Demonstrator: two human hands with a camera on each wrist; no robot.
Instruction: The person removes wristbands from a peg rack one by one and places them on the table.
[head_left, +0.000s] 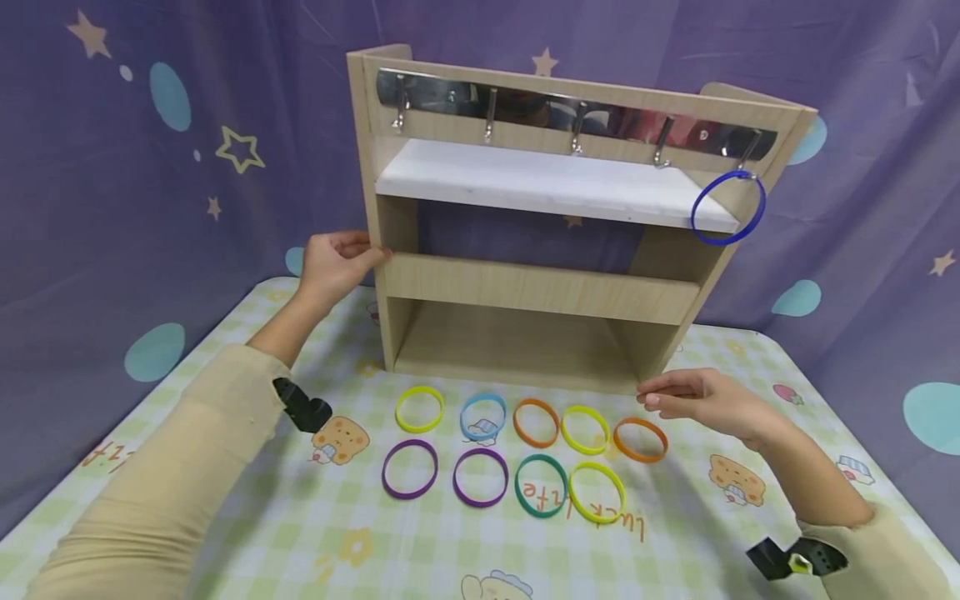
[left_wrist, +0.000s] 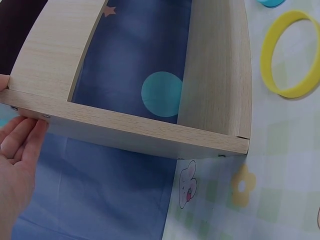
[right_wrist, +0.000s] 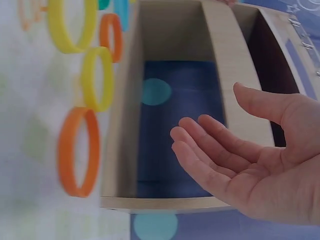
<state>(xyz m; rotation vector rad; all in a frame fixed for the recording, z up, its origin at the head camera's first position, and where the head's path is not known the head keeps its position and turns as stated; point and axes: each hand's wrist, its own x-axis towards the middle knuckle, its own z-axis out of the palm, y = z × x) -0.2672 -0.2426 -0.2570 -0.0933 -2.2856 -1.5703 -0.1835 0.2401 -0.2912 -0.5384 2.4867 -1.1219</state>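
A pale wooden shelf rack (head_left: 540, 287) stands on the table, with a metal strip of hooks (head_left: 577, 104) across its top. My left hand (head_left: 335, 265) holds the rack's left side panel, thumb at the front edge and fingers (left_wrist: 25, 137) along the outer face. A dark blue silicone wristband (head_left: 729, 242) hangs from the far right hook. Near the rack's lower right corner my right hand (head_left: 708, 402) hovers with relaxed fingers and nothing in it. Closest to it lies an orange wristband (head_left: 641, 457); a yellow wristband (head_left: 585, 450) is left of that.
Several more wristbands lie in two rows before the rack, among them a light blue one (head_left: 483, 437), a purple one (head_left: 481, 503) and a green one (head_left: 542, 514). A checked cloth (head_left: 420, 558) covers the table. Purple curtains (head_left: 225, 242) hang behind.
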